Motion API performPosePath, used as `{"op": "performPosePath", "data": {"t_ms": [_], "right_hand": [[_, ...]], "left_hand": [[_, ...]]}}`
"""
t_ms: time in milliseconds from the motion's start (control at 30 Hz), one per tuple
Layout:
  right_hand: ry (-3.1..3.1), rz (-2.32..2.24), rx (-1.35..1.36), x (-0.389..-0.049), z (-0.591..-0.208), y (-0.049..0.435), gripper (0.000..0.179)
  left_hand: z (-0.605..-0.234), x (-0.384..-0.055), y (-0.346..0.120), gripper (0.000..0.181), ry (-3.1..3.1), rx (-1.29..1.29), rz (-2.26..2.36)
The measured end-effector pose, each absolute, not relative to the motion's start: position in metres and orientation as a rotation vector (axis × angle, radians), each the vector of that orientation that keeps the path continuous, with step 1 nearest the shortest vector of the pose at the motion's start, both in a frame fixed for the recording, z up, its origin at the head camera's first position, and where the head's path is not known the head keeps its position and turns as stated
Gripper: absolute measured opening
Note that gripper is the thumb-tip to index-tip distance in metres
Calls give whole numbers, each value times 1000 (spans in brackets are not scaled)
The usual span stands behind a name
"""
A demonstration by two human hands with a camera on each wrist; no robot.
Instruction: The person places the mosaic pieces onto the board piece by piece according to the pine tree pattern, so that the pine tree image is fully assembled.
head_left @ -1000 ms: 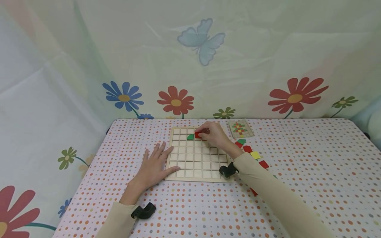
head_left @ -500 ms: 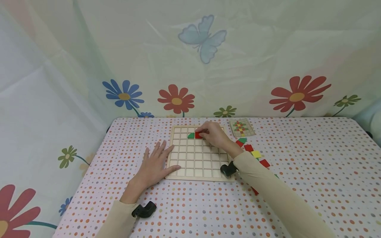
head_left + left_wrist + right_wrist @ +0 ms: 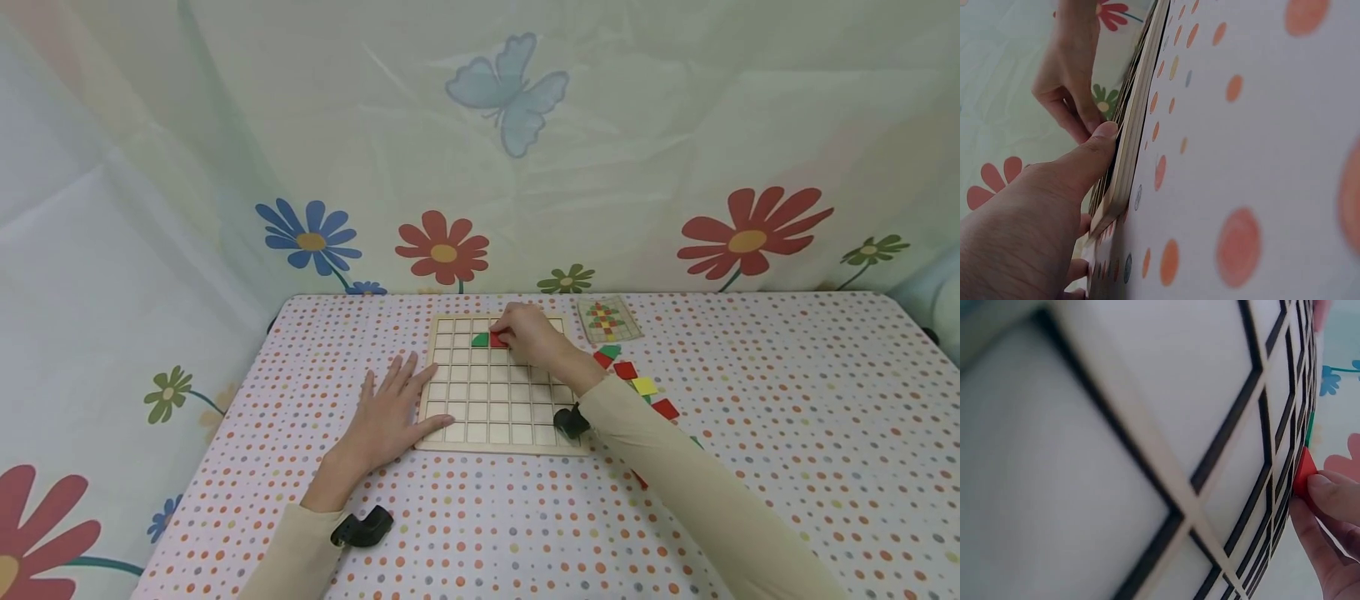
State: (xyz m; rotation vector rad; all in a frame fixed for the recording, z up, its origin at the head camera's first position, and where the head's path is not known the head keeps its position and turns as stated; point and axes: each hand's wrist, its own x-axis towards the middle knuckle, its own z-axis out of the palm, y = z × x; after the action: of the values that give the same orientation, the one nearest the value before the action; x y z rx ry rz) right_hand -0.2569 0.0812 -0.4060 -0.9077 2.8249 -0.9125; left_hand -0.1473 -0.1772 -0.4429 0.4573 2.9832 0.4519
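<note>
five fingers of the left hand lie spread apart, the thumb resting on the left edge of the wooden grid board, the others on or over the dotted tablecloth. on the board, a green rounded piece sits in the second row from the far edge. just right of it, the right hand pinches a red square between thumb and fingers; whether it lies flat cannot be told. farther right are a tree picture card and, nearer, a yellow square among loose red and green pieces.
</note>
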Motion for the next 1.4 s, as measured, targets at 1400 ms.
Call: {"op": "performPosePath", "data": {"t_ms": [1400], "right_hand": [[2773, -703, -885, -173, -374, 210, 17]], "left_hand": [[-445, -144, -177, 90, 2990, 464, 489]]}}
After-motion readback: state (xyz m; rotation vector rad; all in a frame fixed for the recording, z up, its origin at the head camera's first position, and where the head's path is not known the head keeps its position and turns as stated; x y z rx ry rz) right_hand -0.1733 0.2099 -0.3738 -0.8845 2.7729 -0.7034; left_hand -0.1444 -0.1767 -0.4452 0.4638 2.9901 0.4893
